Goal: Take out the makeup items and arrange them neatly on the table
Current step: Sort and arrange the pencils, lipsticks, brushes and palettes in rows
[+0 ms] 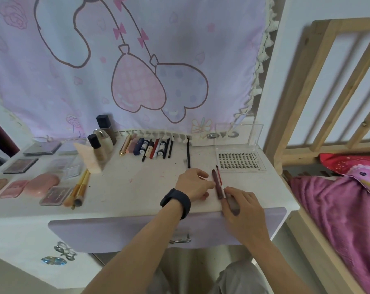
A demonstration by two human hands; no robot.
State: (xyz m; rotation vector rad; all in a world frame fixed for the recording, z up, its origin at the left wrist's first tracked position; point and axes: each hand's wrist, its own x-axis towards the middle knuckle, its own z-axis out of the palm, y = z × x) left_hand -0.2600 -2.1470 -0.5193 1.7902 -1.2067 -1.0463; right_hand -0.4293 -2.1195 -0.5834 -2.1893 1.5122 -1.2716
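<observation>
Head view: lip pencils [217,183] lie side by side on the table [137,183], front right
Right hand [243,211]: pinches their near ends
Left hand [192,183]: curled against them, grip impossible to tell

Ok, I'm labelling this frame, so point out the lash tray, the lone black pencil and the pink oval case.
lash tray [256,162]: head view, printed strip at its right edge.
lone black pencil [188,153]: head view, mid-shaft.
pink oval case [42,183]: head view, centre of its lid.
</observation>
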